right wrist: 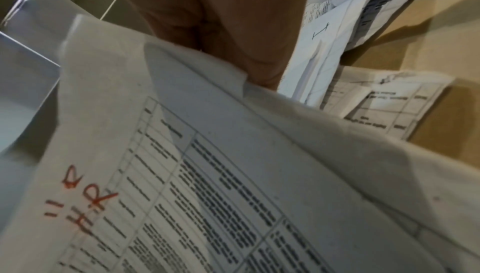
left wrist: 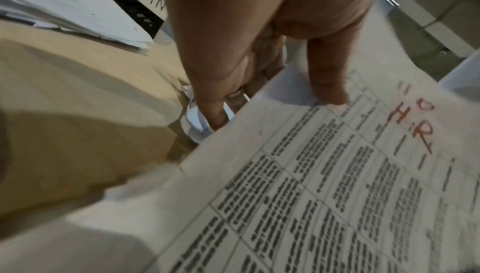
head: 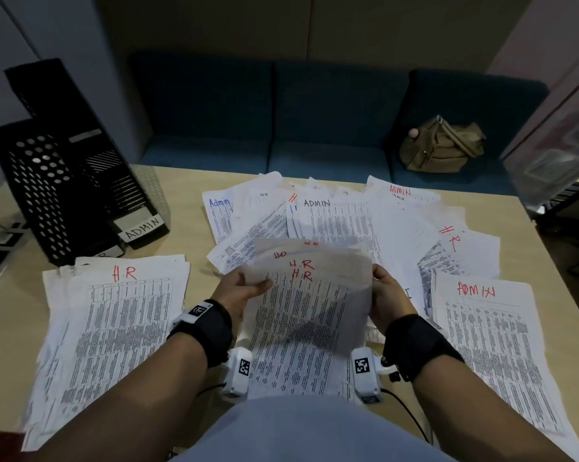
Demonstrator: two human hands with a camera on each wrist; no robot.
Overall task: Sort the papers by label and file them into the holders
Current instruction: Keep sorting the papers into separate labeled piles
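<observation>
Thin white paper, printed with dense black tables and marked "H.R" in red at the top, makes up the small sheaf (head: 310, 295) held up over the table's near middle, slightly bowed and translucent enough for a second red label to show through. The left hand (head: 239, 291) pinches its left edge, thumb (left wrist: 328, 80) flat on the printed face and the fingers curled behind; the right hand (head: 386, 300) clamps the opposite edge, its fingers mostly hidden behind the sheet in the wrist view. To the left lies a flat HR pile (head: 114, 328), its edges a little ragged, with the same red lettering on top; to the right lies an ADMIN pile (head: 491, 341), likewise topped in red. Beyond the held sheaf spreads a loose heap of unsorted papers (head: 335, 221), overlapping at all angles, labelled Admin or HR in blue, black and red ink. At the far left stand two black perforated holders (head: 58, 185), tall and slanted, the nearer-centre one bearing a white strip reading ADMIN. Everything rests on a pale wood-look table (head: 188, 185) with a smooth matte top. Behind it runs a dark blue upholstered bench (head: 315, 121), and on its seat sits a soft olive canvas bag (head: 443, 148). Black straps and white tagged camera units circle both wrists.
</observation>
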